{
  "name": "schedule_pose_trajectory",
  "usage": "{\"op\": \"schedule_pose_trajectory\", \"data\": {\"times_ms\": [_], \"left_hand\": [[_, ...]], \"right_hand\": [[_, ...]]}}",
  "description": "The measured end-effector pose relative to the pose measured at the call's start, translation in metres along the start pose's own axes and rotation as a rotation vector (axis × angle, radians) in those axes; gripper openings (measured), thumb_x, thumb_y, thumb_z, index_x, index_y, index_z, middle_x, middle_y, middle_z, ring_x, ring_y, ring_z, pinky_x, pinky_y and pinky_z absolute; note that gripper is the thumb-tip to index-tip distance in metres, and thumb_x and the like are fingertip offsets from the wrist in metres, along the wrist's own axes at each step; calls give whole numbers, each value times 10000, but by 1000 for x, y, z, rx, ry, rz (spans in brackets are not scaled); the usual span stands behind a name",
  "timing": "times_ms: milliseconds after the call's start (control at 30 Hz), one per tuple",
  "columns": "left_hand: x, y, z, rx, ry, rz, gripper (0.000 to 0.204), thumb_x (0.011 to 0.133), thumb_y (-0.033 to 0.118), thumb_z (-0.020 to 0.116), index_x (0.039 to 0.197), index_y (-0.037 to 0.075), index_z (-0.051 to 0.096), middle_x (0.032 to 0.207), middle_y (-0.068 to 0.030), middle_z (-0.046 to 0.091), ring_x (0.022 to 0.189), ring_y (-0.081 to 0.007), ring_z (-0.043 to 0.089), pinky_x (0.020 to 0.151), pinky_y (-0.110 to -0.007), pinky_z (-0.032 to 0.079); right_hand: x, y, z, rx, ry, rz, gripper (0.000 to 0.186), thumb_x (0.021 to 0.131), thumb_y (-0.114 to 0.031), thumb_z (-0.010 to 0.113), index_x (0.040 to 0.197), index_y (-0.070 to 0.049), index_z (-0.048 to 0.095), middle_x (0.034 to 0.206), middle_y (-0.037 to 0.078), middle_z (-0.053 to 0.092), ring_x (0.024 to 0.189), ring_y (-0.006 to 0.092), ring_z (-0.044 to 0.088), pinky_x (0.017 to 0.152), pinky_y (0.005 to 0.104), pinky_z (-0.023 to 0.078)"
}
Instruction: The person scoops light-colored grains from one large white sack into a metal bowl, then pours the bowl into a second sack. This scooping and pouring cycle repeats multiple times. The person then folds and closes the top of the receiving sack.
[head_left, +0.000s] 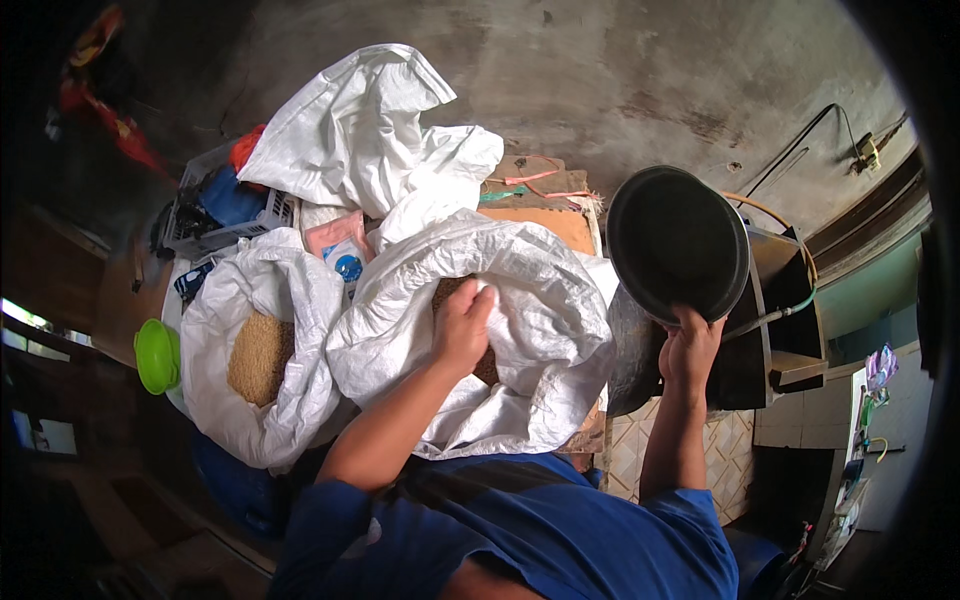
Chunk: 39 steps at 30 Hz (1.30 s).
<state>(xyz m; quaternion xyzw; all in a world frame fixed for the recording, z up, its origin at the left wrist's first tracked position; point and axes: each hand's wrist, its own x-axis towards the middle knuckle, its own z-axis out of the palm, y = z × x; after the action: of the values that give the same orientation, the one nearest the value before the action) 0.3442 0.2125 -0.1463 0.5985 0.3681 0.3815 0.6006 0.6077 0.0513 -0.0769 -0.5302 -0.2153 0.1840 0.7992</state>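
My left hand [465, 325] has its fingers closed on the inner fold of the large white woven sack [540, 310], whose dark brown granular contents show partly behind the hand. My right hand [688, 345] grips the lower rim of a round black pan or shallow bowl [678, 240], held up at the right of the sack. To the left stands another rolled-down white sack [213, 350] holding pale tan grain [260, 355]. An empty-looking white sack [350, 130] lies crumpled behind them, beside a pink and white packet [334, 237].
A green plastic bowl [157, 355] is at the left edge, with a grey crate [183, 225] behind it. Cardboard [535, 220] lies at the back. Right of it stand dark metal pieces [795, 365] with a hose, below a concrete wall. Patterned floor tiles [725, 450] show at lower right.
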Motion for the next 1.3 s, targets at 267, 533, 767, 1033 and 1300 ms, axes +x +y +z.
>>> {"op": "schedule_pose_trajectory", "data": {"times_ms": [267,533,767,1033,1300], "left_hand": [[-37,24,-74,-503,386,-145,163,1048,212,624,911,126,607,830,62,560,770,-39,535,706,-241,449],[-32,27,-41,-91,-30,-184,284,1066,244,599,1235,16,621,1015,-58,679,822,-92,640,642,-242,497],[-117,43,-87,638,327,251,419,900,81,752,1301,21,646,1196,-153,674,1000,-279,664,814,-347,551],[-159,-5,-88,282,574,-1,837,892,106,792,1550,24,281,1425,-194,464,1331,-274,450,1139,-398,370],[-156,-3,-92,-639,314,-254,521,968,32,648,1459,-2,479,1385,-91,590,1268,-162,547,1112,-349,400]], "right_hand": [[-1,-15,-9,10,28,21,571,864,70,585,1409,-59,476,1294,129,633,1068,257,688,860,384,581],[-19,-11,39,135,-145,78,505,860,67,583,1360,3,545,1252,124,666,1100,239,671,954,350,531],[-74,4,84,35,-522,406,668,879,67,551,1524,-18,400,1445,136,539,1239,278,593,1054,397,474],[-96,39,114,-720,-840,-269,1048,738,163,559,1638,-11,49,1651,286,153,1489,470,249,1255,490,192],[-83,37,105,-1009,-702,-440,1071,671,196,592,1632,-61,196,1491,350,319,1303,526,465,1054,489,477]]}}
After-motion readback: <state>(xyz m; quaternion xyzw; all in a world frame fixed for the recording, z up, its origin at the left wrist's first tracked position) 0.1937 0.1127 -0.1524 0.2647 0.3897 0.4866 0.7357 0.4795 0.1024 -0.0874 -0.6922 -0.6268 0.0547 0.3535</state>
